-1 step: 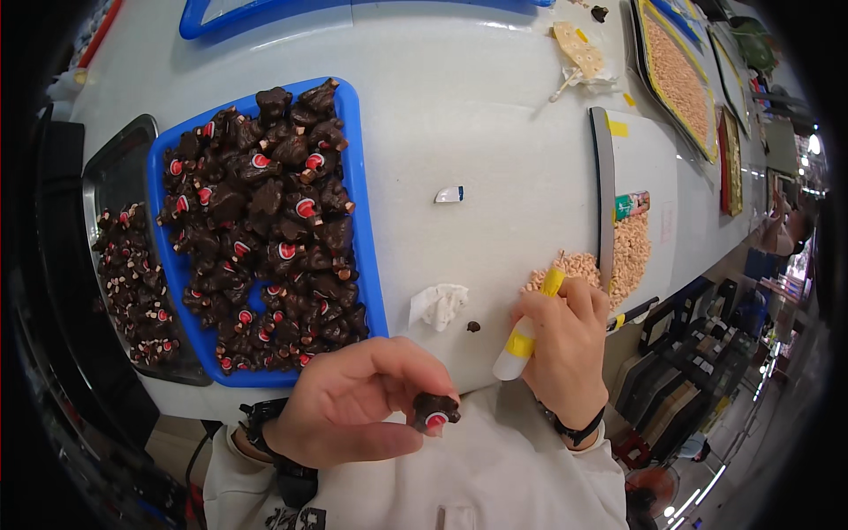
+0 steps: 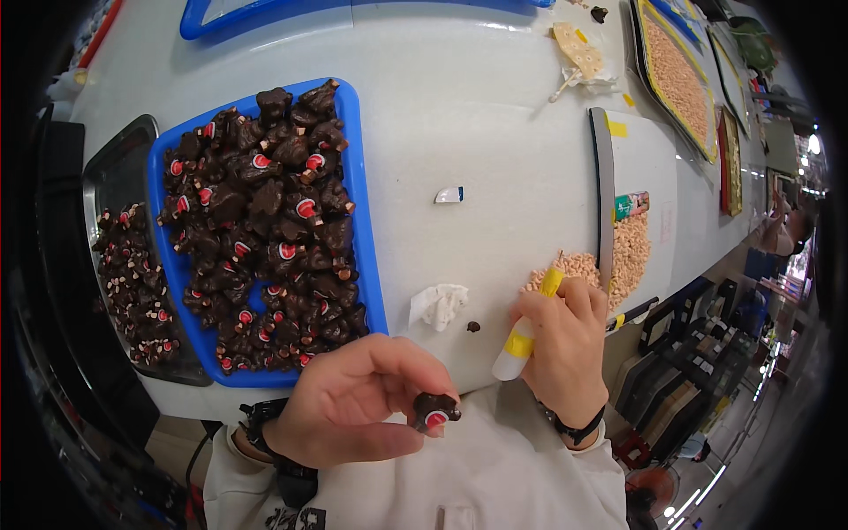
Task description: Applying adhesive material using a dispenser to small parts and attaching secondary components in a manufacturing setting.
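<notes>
Close to my body, my left hand (image 2: 367,402) pinches a small dark brown figurine (image 2: 435,408) between thumb and fingertips. The figurine has a red, white-rimmed patch and a pale pink bit below it. My right hand (image 2: 570,344) grips a slim white tool with yellow bands (image 2: 519,343), its thin pointed tip reaching into a pile of small beige-pink pieces (image 2: 579,265). More such pieces (image 2: 630,256) lie just beyond a dark upright strip (image 2: 604,194). To the left, a blue tray (image 2: 365,221) is heaped with dark brown figurines (image 2: 265,203), many showing red patches.
A dark metal tray (image 2: 124,159) with more figurines sits left of the blue one. A crumpled white tissue (image 2: 439,306), a dark crumb (image 2: 473,327) and a small white scrap (image 2: 450,194) lie mid-table. Trays of pink pieces (image 2: 678,75) stand far right; another blue tray (image 2: 203,31) is at the back.
</notes>
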Demonstrator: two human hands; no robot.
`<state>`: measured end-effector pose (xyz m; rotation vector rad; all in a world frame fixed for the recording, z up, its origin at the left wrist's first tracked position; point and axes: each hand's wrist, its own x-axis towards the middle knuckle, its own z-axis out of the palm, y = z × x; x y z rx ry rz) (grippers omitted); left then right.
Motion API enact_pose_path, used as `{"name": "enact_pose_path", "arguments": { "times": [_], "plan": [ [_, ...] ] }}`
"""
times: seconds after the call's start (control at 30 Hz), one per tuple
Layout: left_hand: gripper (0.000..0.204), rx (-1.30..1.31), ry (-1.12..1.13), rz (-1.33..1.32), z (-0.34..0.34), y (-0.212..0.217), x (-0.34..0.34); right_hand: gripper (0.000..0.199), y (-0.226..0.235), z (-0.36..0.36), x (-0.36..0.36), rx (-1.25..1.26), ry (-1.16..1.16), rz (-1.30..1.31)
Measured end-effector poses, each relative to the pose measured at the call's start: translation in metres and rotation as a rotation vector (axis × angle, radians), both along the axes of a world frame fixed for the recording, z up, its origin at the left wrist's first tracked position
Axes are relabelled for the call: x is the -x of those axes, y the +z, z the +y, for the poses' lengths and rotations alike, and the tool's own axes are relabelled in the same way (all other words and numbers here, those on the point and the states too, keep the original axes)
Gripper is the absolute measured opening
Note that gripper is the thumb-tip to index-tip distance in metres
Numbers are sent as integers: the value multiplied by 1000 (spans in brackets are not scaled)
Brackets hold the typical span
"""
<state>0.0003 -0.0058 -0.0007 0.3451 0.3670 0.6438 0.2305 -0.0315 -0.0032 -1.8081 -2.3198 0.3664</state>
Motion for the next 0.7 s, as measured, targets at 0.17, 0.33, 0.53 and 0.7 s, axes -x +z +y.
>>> {"name": "enact_pose_path", "arguments": {
  "times": [0.17,0.33,0.53,0.7],
  "plan": [
    [45,195,11,54,-5,2,-4,31,6,-1,-5,-91,-1,227],
    [44,183,-96,104,-4,5,-5,44,27,-4,25,-435,65,689],
    [41,135,-96,9,-3,1,-3,53,21,-5,34,-340,112,729],
    [40,99,-91,22,-3,-1,-2,49,19,-1,30,-256,181,734]
  ]
}}
